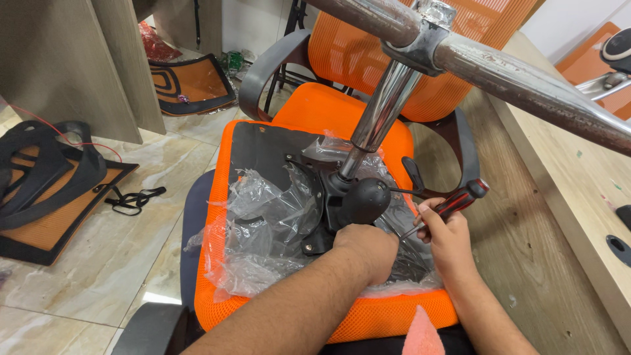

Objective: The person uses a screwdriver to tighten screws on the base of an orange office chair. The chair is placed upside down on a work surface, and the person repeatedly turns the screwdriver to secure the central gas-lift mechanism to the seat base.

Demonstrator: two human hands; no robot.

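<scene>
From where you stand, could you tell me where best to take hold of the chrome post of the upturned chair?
Probably the bare middle of the chrome post, from the left. It leans up and to the right; its foot sits in the black mechanism, beside the left hand. The right hand with the screwdriver blocks the right.

The screwdriver (pixel 453 204) shows its red and black handle, but its tip disappears behind the left hand (pixel 365 250), so the screw it meets cannot be seen. Crumpled clear plastic wrap (pixel 263 223) veils much of the black mechanism plate (pixel 309 217). The chrome star base (pixel 513 79) runs off the top and right edges. Behind the gas cylinder (pixel 381 108), the second orange chair (pixel 368 59) is partly covered. Both forearms are cut by the bottom edge.
</scene>
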